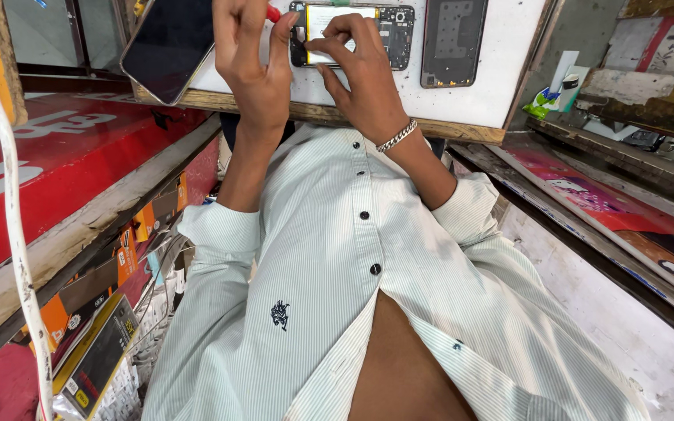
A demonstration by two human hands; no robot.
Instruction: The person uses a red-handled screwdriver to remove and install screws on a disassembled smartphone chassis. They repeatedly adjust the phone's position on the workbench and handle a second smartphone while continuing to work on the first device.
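Opened phone (352, 35) is flat on the white desk (462, 93), right hand (356, 66) pinching at its battery, left hand (251, 54) gripping a red-handled tool (274, 13), so looks mid-teardown, careful prying next I'd guess.

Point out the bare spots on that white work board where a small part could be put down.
The white board is bare along its right edge, beside the detached back cover, and in a strip below the opened phone. The middle is crowded: left hand and right hand work there. The dark screen panel fills the left corner.
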